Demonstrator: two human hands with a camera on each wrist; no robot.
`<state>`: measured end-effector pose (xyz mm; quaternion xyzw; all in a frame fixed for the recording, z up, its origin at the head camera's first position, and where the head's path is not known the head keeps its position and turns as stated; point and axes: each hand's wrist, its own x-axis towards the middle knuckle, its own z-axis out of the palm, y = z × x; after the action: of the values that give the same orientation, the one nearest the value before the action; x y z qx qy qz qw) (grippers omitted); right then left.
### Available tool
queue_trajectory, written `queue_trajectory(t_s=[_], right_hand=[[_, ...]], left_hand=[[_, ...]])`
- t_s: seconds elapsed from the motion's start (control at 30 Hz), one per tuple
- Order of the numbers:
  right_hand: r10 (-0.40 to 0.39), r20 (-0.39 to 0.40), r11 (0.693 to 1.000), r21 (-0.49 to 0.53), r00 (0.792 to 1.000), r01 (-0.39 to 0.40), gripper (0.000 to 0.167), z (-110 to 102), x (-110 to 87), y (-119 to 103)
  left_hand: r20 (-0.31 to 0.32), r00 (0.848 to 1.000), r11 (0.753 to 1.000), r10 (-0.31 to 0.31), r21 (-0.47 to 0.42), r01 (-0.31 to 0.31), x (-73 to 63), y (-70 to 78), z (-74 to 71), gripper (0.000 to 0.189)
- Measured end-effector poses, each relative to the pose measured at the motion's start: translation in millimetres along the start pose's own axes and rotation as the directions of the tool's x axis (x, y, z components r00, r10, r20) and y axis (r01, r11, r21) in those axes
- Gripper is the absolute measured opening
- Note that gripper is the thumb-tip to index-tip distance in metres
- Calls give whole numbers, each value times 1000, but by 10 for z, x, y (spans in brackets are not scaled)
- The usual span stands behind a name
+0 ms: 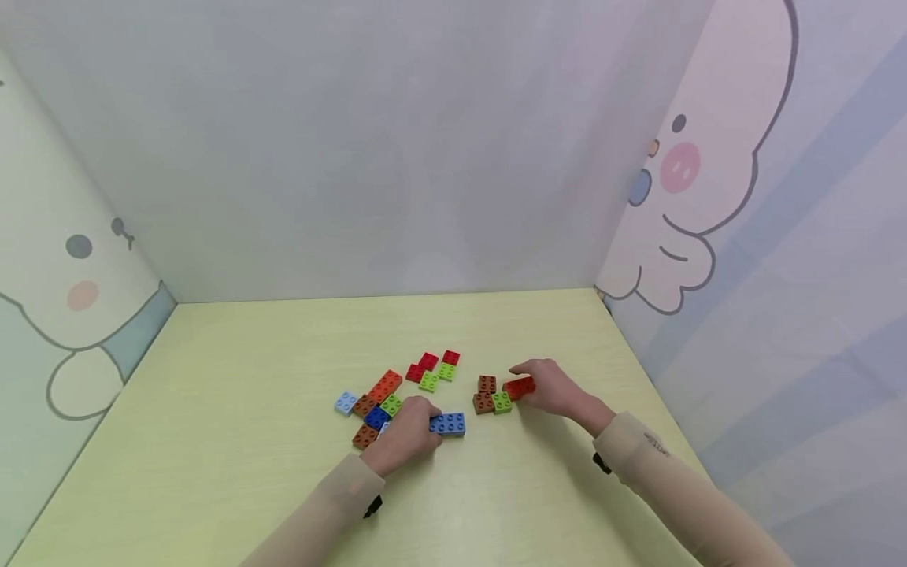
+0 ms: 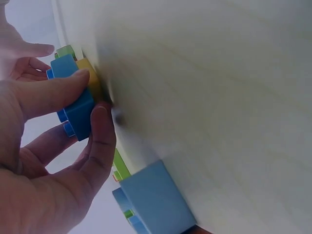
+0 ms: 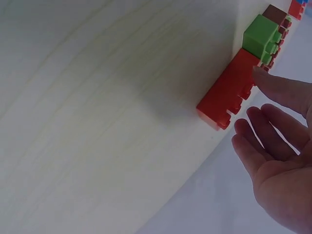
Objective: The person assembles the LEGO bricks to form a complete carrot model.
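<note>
My left hand (image 1: 405, 431) pinches a blue brick (image 1: 448, 424) with studs on top, between thumb and fingers. In the left wrist view, a yellow piece (image 2: 92, 80) shows right beside that blue brick. My right hand (image 1: 556, 387) is by the right end of a long red brick (image 1: 520, 387). In the right wrist view its fingers are loosely bent and apart from the red brick (image 3: 229, 87), while the thumb lies close to or against it. A green brick (image 1: 501, 402) and two brown bricks (image 1: 484, 403) stand just left of the red one.
Left of centre on the pale table (image 1: 234, 441) lie an orange-red brick (image 1: 386, 386), a light blue brick (image 1: 346, 402), a dark blue brick (image 1: 376, 417) and brown bricks (image 1: 364, 436). Behind them are red bricks (image 1: 428, 361) and green ones (image 1: 428, 382). Walls (image 1: 383, 157) surround the table's back and sides.
</note>
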<state>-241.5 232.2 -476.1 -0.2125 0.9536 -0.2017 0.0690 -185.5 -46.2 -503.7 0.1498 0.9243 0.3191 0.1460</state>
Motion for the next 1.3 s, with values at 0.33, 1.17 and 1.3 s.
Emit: queue_trajectory(t_s=[0.33,1.17,1.3], right_hand=[[-3,5,1000,17,1000,3,41,102,67,169],[-3,-151,1000,18,989,6,34,75,2,290],[-8,-151,1000,24,988,12,32,48,-16,257]], left_hand=[[8,1000,1000,-24,0,24,2,7,8,42],[16,999,999,-32,7,32,5,21,-3,43],[21,999,999,-32,3,32,24,11,0,43]])
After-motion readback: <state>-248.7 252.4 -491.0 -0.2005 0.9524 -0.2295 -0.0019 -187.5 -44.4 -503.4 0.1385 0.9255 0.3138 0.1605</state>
